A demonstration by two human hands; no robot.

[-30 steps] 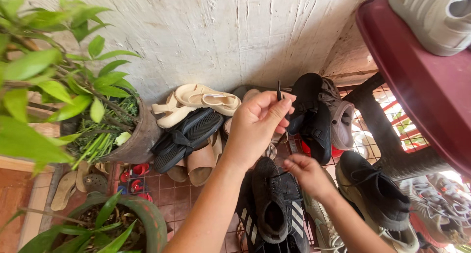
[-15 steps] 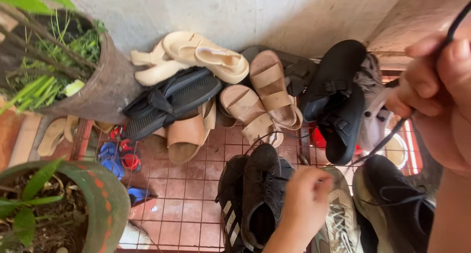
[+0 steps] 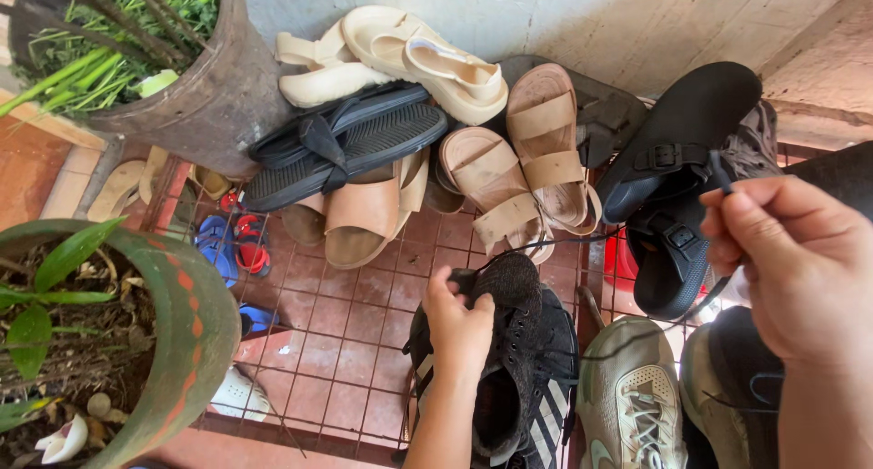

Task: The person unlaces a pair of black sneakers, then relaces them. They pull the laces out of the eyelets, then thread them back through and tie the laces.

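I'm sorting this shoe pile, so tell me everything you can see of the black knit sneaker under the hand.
The black knit high-top sneaker stands upright on the red tiled floor, toe toward the wall, opening upward. White stripes mark its side. The left hand grips its tongue; the right hand pinches a thin black lace running from it.

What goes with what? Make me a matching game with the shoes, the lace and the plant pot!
Things:
1. cream sandals
2. black sneaker
3. black lace
4. green pot

Places:
A. pinched in the right hand
B. bottom left of the picture, with a plant in it
C. on top of the shoe pile, by the wall
D. gripped by the left hand

Pairs: 1-C, 2-D, 3-A, 4-B
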